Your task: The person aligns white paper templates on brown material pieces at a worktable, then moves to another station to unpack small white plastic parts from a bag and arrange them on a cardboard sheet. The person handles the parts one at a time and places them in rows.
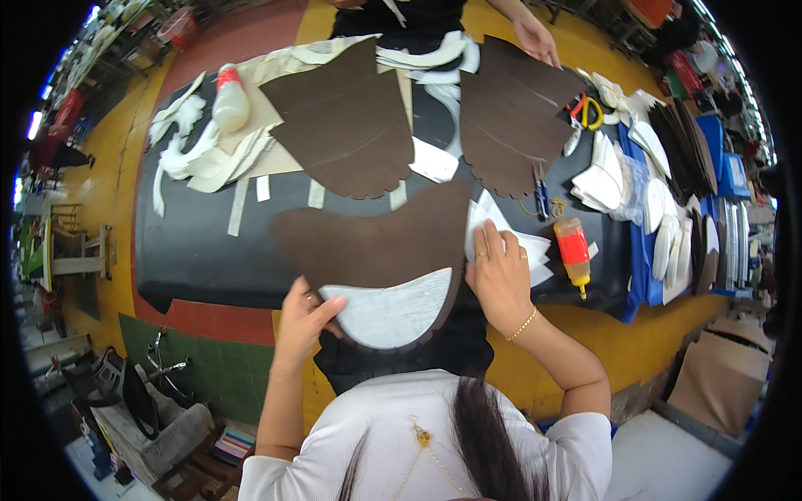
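Note:
My left hand (305, 321) pinches the lower left edge of a dark brown leather-like panel (376, 242), thumb on top. The panel is held at the table's near edge, tilted toward me. A white curved backing piece (393, 309) lies along its rounded, notched lower edge. My right hand (501, 275) rests with stretched fingers on a fanned stack of white cut pieces (484, 209), just right of the panel. Two more brown panels, one on the left (342, 121) and one on the right (518, 113), lie flat beyond, with pale lines marked on them.
On the black-topped table (192, 259), a squeeze bottle (572, 255), blue-handled snips (541, 196) and scissors (591, 113) lie at right. A white bottle (230, 100) rests among white scraps at left. Across the table, a person's hand (536, 40) touches the right panel.

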Motion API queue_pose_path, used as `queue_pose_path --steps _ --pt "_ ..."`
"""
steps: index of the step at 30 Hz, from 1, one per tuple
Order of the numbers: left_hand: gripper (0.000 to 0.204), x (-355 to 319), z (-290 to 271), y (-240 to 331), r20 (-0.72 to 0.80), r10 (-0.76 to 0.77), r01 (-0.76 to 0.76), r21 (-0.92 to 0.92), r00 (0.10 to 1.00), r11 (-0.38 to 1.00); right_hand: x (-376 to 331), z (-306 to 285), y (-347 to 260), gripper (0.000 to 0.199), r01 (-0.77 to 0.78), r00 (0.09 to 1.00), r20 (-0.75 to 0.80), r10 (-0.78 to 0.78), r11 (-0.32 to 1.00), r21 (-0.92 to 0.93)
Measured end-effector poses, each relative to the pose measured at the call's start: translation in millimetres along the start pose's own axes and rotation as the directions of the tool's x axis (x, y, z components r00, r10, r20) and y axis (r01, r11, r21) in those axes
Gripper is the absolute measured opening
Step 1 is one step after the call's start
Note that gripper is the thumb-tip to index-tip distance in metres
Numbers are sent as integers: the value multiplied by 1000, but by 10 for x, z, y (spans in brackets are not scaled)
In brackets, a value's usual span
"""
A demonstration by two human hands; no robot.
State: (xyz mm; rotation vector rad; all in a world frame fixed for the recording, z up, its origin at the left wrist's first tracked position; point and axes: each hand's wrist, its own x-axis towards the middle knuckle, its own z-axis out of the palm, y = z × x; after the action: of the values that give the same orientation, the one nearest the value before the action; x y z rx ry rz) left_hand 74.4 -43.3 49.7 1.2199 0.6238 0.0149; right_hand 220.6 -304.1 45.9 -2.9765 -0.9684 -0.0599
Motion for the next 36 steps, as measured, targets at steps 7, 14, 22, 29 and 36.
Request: queue_pose_path --steps 7,14,22,29,36 --pt "33 248 74 424 -121 -39 116 746 992 656 -51 82 104 44 47 997 -62 -47 999 4" --pt "36 1384 -279 615 -129 105 -128 -183 986 975 8 -56 199 21 -53 982 -160 101 959 279" --pt "31 1889 -509 700 -8 -150 127 -492 989 861 1 -489 527 31 -187 750 -97 654 350 918" --pt "27 1936 -64 769 -91 308 -288 183 947 940 -61 102 846 18 -406 736 -171 655 629 662" --pt "23 947 600 1470 21 706 -647 420 708 636 45 -122 642 13 -370 763 -562 318 929 22"
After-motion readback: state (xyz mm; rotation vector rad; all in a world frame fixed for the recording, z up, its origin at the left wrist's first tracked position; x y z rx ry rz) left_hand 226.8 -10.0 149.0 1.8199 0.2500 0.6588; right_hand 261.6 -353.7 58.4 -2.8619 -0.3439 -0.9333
